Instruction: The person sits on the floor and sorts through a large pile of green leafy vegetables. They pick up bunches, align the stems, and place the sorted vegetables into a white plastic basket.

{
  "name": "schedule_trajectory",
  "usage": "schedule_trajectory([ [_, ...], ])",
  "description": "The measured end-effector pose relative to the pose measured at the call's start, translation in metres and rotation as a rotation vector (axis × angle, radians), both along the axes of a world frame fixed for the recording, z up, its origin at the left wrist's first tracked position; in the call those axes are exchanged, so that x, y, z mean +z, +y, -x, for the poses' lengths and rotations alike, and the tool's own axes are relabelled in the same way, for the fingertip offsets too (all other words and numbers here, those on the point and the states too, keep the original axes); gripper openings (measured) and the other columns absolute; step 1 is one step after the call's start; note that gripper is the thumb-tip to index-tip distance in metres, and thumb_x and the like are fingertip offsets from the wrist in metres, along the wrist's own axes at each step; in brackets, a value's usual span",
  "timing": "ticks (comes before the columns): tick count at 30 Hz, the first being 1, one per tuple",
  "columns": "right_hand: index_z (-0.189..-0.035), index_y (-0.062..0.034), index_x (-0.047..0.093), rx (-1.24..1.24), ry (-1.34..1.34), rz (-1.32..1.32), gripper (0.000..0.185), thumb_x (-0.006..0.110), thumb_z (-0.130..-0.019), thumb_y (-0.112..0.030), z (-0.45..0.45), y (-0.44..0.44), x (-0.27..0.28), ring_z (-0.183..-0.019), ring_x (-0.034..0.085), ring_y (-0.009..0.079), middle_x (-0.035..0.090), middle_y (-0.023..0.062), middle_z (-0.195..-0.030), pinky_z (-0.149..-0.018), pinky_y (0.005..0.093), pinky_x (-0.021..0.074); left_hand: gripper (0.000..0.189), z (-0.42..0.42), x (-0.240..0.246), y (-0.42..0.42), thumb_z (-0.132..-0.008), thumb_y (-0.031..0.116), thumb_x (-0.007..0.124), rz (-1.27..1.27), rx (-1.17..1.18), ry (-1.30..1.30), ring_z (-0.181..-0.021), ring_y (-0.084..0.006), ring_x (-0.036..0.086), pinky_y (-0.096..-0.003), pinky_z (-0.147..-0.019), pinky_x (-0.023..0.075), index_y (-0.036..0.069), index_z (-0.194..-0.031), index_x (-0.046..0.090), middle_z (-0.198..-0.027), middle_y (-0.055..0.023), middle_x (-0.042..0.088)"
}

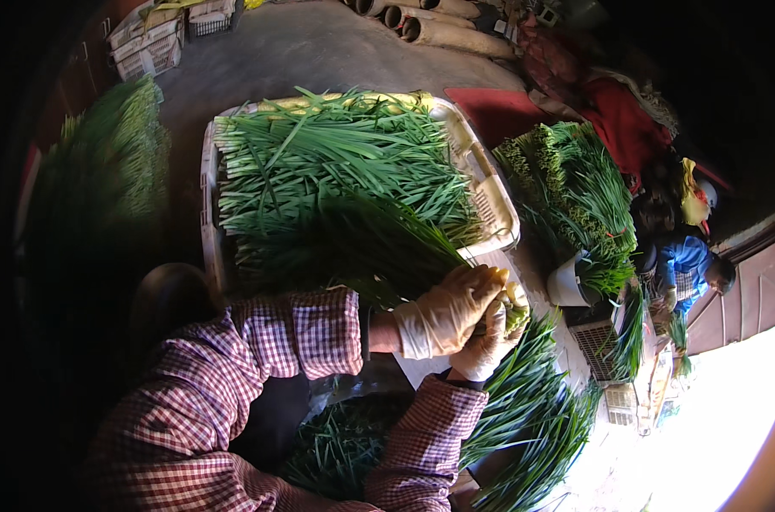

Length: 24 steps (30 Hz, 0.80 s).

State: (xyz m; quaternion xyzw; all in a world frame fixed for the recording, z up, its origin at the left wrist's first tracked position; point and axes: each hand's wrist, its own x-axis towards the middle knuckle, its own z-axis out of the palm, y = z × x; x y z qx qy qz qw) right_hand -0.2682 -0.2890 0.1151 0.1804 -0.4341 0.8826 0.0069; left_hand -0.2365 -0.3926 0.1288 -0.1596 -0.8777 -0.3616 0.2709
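My left hand point(454, 313), in a pale thin glove, grips a bunch of garlic chives point(425, 249) near its stem ends. My right hand point(489, 345), gloved too, closes round the same stem ends from below, touching the left. The bunch's dark leaves fan to the upper left over a white plastic crate point(499, 205). Long green chives point(336, 160) fill that crate in layers, stem ends mostly along its left side. More loose chives point(528, 409) lie below and right of my hands. The fingers partly hide the held stems.
Stacked chives point(579, 185) stand at the right beside a white bucket point(566, 281). Another pile point(112, 153) is at the left. A co-worker in blue point(685, 262) handles greens at the far right. White crates point(147, 51) and rolled material point(457, 41) lie beyond.
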Motion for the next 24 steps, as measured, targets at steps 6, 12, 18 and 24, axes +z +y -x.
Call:
schedule_trajectory([
  [6, -0.106, -0.0048, 0.052, -0.109, 0.194, -0.012, 0.036, 0.069, -0.076, -0.017, -0.017, 0.016, 0.053, -0.098, 0.056, 0.0251, 0.057, 0.0151, -0.106, -0.089, 0.0387, 0.0466, 0.064, -0.097, 0.056, -0.052, -0.072, -0.007, 0.058, -0.189, -0.194, 0.047, -0.12, -0.0301, 0.042, -0.0381, -0.1, 0.0368, 0.002, -0.132, 0.038, -0.131, -0.016, 0.042],
  [12, -0.123, -0.0073, 0.048, -0.242, 0.347, 0.007, 0.038, 0.05, -0.089, -0.024, -0.027, 0.062, 0.146, -0.109, 0.052, 0.0301, 0.053, 0.0168, -0.119, -0.092, 0.0477, 0.0443, 0.034, -0.213, 0.047, -0.036, -0.082, 0.006, 0.058, -0.502, -0.428, -0.369, -0.101, -0.025, 0.058, -0.0309, -0.086, 0.0468, 0.007, -0.116, 0.056, -0.106, -0.0117, 0.06],
  [18, -0.125, -0.0003, 0.045, -0.118, 0.549, -0.095, 0.038, 0.046, -0.093, -0.021, -0.076, 0.049, 0.252, -0.11, 0.053, 0.0249, 0.052, 0.0144, -0.123, -0.094, 0.0386, 0.0429, 0.042, -0.243, 0.055, -0.013, -0.086, 0.019, 0.06, -0.533, -0.547, -0.513, -0.105, -0.0231, 0.056, -0.0303, -0.093, 0.0422, 0.004, -0.125, 0.05, -0.115, -0.0143, 0.057],
  [24, -0.112, 0.0035, 0.049, -0.111, 0.654, -0.26, 0.032, 0.049, -0.081, -0.003, -0.125, 0.035, 0.257, -0.108, 0.051, 0.0227, 0.054, 0.0159, -0.108, -0.093, 0.0351, 0.0394, 0.046, -0.266, 0.067, 0.008, -0.086, 0.026, 0.06, -0.56, -0.918, -0.488, -0.105, -0.0235, 0.055, -0.0337, -0.091, 0.0423, 0.004, -0.125, 0.049, -0.114, -0.0156, 0.058],
])
